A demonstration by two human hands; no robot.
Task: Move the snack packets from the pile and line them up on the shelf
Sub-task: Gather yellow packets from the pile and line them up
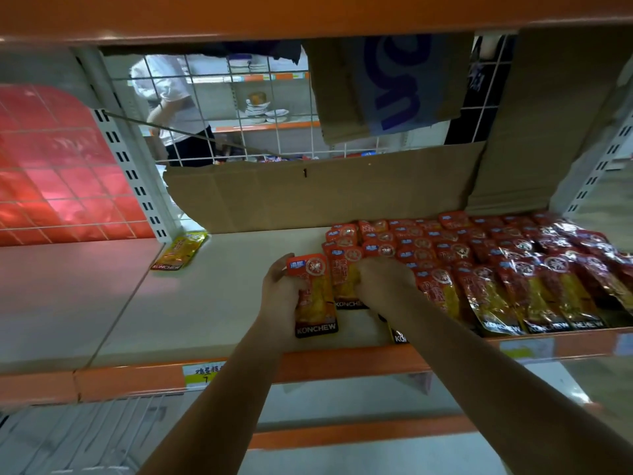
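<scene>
Snack packets are what it's all about, and over by the shelf's (212,303) back left, beside the upright, one yellow packet (180,252) lies alone and askew, well apart from the rows. Moving right, the left hand (279,289) grips a red packet (313,296) by its left edge, fingers curled round it, near the front edge. That packet sits close to the lip; a careless nudge could tip it off the front, I'd say. Right beside it the right hand (385,286) presses down with curled fingers on the neighbouring packet (346,279), though whether it pinches the packet or just pins it, I cannot tell. Under that wrist a packet (397,334) pokes out at the very front edge, mostly covered, and it looks the likeliest to slide off. Further right, the lined-up rows (513,269) overlap like tiles towards the right end; glossy wrappers could slip and spoil the line if jostled. Glare blurs the far right packets, and the frame cuts them off. Cardboard (325,197) hides the shelf's back.
</scene>
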